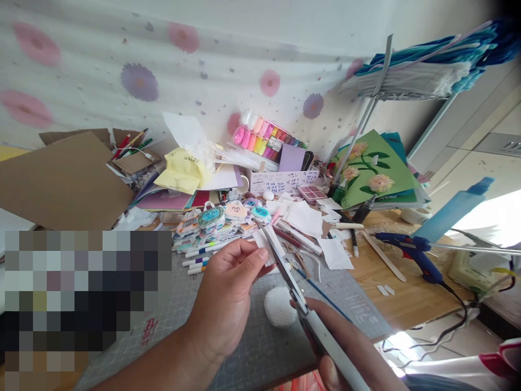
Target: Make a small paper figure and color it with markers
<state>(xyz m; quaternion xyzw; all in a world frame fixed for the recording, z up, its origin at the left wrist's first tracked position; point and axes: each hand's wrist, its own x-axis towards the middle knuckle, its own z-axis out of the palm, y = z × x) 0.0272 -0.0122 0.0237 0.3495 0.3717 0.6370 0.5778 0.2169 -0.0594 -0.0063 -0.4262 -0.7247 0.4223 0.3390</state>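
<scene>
Scissors (301,304) are held in your right hand (345,334), fingers wrapped around the handles. Your left hand (232,288) pinches white paper (262,248) at the blades, above the grey mat (248,353). On that mat, a white ball (280,307) shows between your hands.

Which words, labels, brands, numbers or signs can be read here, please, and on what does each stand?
"7:00", apparently: handwritten on the white sheet; its other writing is too blurred.
Yellow bag: printed characters, too small to read.
Grey cutting mat: red characters, too blurred.
Colourful pack: label too small.
White marker: lettering too small.
No brand can be read.
</scene>
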